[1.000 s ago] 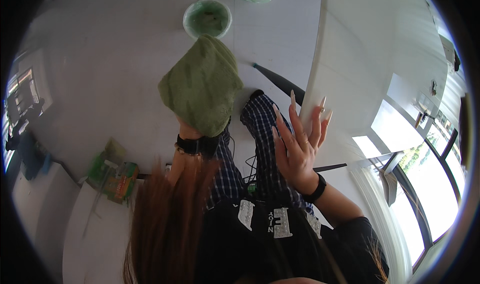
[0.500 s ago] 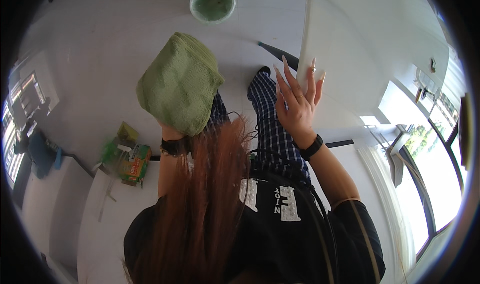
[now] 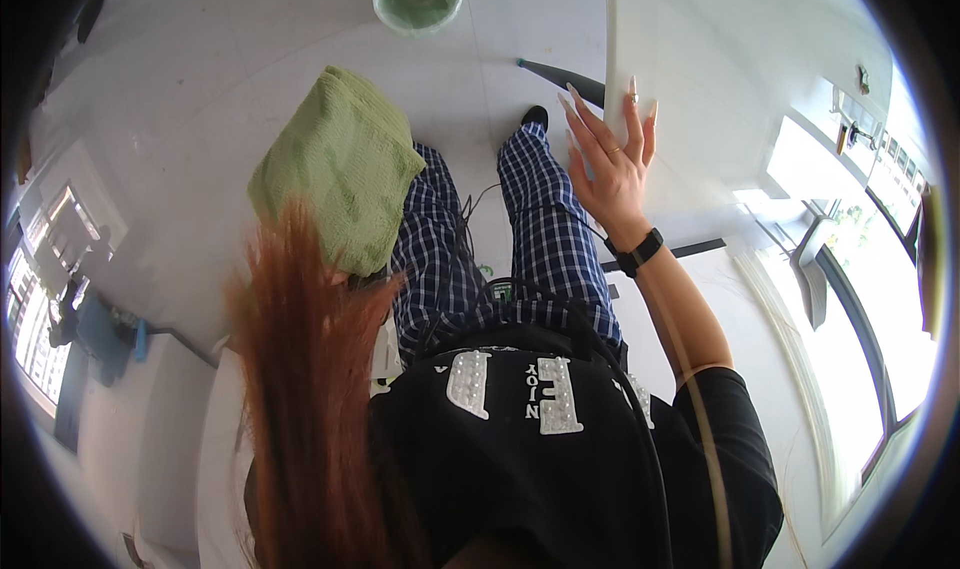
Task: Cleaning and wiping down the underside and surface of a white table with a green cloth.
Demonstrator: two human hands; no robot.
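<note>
Shifted leftward from round white bin [image 3: 420, 32]: green textured cloth [image 3: 340, 164].
I can't tell my covered left hand's grip; right hand [image 3: 612, 181], spread wide.

On my feed I can make out lettering on the black T-shirt [image 3: 500, 484], left of the right hand [image 3: 612, 179] and nearer the wearer's body: large white studded block letters [image 3: 561, 396], one partly hidden, with a column of small white letters [image 3: 532, 392] between two of them.
</note>
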